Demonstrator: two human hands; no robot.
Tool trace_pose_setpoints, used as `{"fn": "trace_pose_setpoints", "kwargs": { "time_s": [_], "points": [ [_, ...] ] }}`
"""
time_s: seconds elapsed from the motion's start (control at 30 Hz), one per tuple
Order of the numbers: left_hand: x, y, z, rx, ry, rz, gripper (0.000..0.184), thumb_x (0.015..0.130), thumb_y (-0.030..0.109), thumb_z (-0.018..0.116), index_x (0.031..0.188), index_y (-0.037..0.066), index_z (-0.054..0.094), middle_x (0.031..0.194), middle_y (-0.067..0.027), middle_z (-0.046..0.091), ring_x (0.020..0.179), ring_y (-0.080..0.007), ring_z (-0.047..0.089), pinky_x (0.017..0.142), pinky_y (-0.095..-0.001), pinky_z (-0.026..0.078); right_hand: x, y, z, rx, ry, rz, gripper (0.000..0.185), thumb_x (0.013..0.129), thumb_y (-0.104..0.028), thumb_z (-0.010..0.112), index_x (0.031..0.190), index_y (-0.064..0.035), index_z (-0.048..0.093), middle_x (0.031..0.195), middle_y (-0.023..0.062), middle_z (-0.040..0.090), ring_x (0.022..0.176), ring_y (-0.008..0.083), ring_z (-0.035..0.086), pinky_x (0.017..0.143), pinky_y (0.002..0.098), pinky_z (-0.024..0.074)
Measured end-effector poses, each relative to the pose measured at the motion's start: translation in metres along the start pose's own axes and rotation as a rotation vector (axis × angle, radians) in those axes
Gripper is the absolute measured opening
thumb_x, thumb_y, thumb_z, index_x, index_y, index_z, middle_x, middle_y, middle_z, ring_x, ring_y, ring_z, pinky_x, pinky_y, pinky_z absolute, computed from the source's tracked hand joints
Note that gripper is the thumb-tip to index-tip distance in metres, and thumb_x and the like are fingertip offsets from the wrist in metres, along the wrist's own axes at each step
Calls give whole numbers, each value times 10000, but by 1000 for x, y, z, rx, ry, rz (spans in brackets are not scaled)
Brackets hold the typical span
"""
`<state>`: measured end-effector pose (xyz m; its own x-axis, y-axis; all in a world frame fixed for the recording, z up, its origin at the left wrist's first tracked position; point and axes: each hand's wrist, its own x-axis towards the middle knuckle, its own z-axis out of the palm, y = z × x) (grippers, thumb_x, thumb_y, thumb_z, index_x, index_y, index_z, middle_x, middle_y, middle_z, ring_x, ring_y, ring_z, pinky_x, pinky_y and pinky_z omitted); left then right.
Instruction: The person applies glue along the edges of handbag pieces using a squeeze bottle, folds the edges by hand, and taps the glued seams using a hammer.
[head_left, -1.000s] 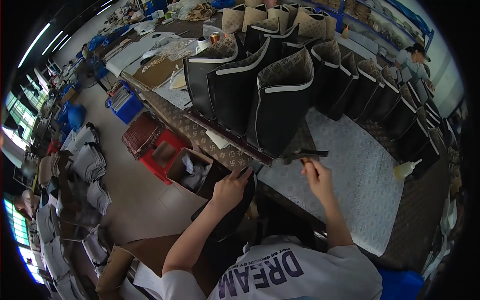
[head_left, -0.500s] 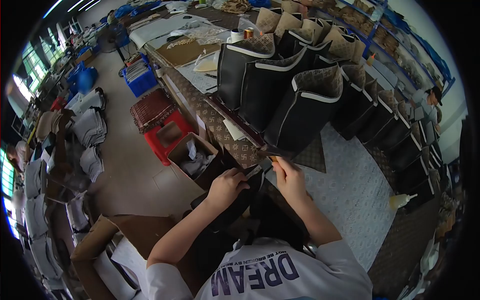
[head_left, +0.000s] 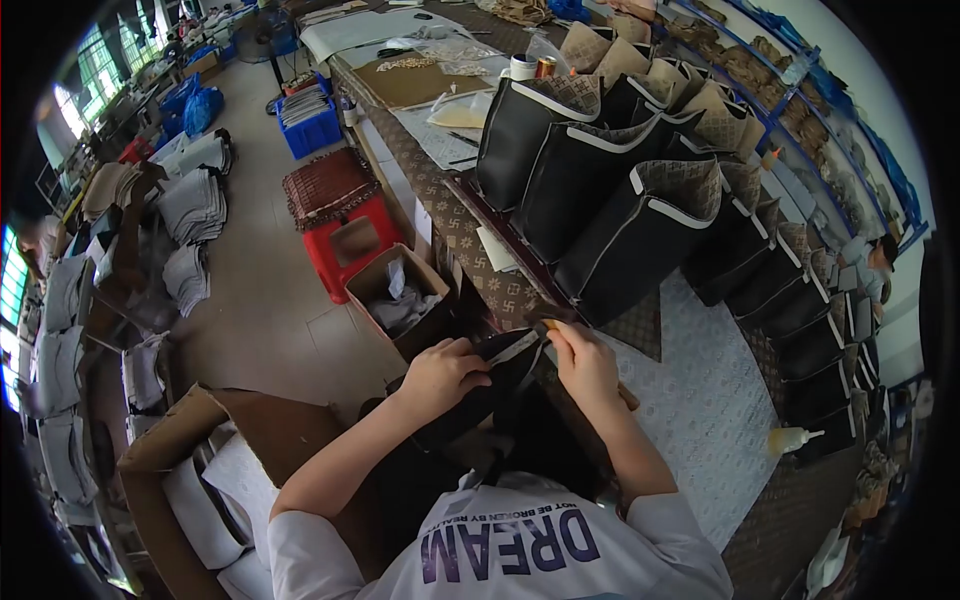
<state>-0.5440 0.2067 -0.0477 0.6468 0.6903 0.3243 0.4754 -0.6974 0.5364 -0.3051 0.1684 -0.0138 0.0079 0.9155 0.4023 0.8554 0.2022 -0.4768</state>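
My left hand (head_left: 440, 375) is closed on the upper edge of a black bag piece (head_left: 480, 400) in front of my body. A pale strip (head_left: 514, 348) runs along that edge, between my two hands. Closed round a hammer with a wooden handle (head_left: 628, 397), my right hand (head_left: 585, 365) is at the right end of the strip. The hammer's dark head (head_left: 541, 328) is by the strip's end; whether it touches is unclear. Just beyond my right hand, black bags (head_left: 625, 245) with patterned linings stand on the table.
A glue bottle (head_left: 790, 440) lies on the pale patterned sheet (head_left: 700, 370) at the right. Left of the table are an open carton (head_left: 385, 325), a red stool (head_left: 325, 265) and a blue crate (head_left: 308, 135). A large cardboard box (head_left: 290, 430) stands at my left.
My right hand has moved left with the hammer, from over the pale sheet to the black piece's edge. My left fingers have closed on that edge, and the camera view has shifted.
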Motion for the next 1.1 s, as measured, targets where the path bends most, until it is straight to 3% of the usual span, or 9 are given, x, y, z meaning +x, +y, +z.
{"fn": "trace_pose_setpoints", "kwargs": {
  "time_s": [0.07, 0.17, 0.3, 0.4, 0.57, 0.73, 0.83, 1.03, 1.1],
  "points": [
    [-6, 7, -15, -46, -77, -93, 200, 784, 149, 743, 977, 110, 712, 920, -76, 625, 799, -310, 651, 730, -387, 542, -11, -3, 14, 245, 256, 23, 181, 920, -165, 632, 1062, -56, 658, 862, 139, 688, 729, 341, 674, 614, 403, 544],
    [-14, 10, -16, -150, -78, -192, 183, 786, 150, 746, 966, 118, 730, 939, -81, 629, 799, -309, 654, 732, -380, 543, -21, -7, 11, 98, -178, -200, 201, 913, -153, 639, 1083, -49, 656, 856, 139, 676, 728, 332, 672, 602, 400, 540],
    [-23, 1, -5, -235, -19, -234, 182, 791, 149, 730, 968, 110, 725, 967, -78, 619, 840, -307, 655, 738, -394, 543, -6, 0, 13, 99, 57, -108, 185, 916, -145, 630, 1067, -40, 659, 818, 134, 673, 717, 342, 665, 592, 380, 539],
    [-22, -4, 5, -209, 51, -184, 204, 791, 153, 732, 991, 116, 726, 955, -79, 609, 824, -304, 651, 733, -397, 544, -24, -4, 21, 291, 142, -119, 166, 909, -128, 646, 1046, -36, 653, 825, 111, 683, 750, 322, 686, 594, 358, 552],
    [-22, 3, -16, -84, -72, -136, 212, 792, 175, 736, 996, 116, 728, 882, -80, 591, 797, -297, 643, 722, -397, 542, -7, -11, 3, -2, -222, -150, 219, 929, -199, 621, 1119, -90, 616, 880, 108, 678, 714, 348, 666, 568, 403, 536],
    [-33, -4, -13, -174, -19, -181, 206, 790, 183, 739, 981, 109, 726, 883, -82, 601, 794, -298, 645, 720, -392, 542, -9, -15, 12, 137, 87, -107, 209, 898, -106, 655, 1095, -38, 666, 879, 153, 698, 746, 341, 681, 610, 385, 524],
    [-38, -7, -9, -196, 21, -173, 201, 786, 182, 744, 969, 101, 723, 886, -85, 610, 791, -298, 647, 720, -386, 543, -20, -15, 16, 131, -270, -231, 226, 887, -94, 663, 1102, -24, 667, 840, 178, 688, 726, 348, 675, 611, 391, 523],
    [-42, -10, -9, -97, 87, -59, 202, 799, 206, 733, 972, 103, 717, 883, -83, 611, 784, -295, 646, 711, -389, 544, -14, -19, 23, 199, 40, -72, 255, 907, -160, 650, 1146, -70, 645, 882, 135, 684, 732, 341, 667, 604, 394, 536],
    [-42, -3, -25, 59, 103, 48, 201, 811, 213, 723, 981, 106, 714, 884, -81, 611, 784, -293, 646, 706, -393, 545, -18, -23, 20, 207, -151, -306, 266, 907, -154, 648, 1164, -83, 637, 891, 123, 681, 709, 330, 665, 587, 400, 533]
  ]
}}
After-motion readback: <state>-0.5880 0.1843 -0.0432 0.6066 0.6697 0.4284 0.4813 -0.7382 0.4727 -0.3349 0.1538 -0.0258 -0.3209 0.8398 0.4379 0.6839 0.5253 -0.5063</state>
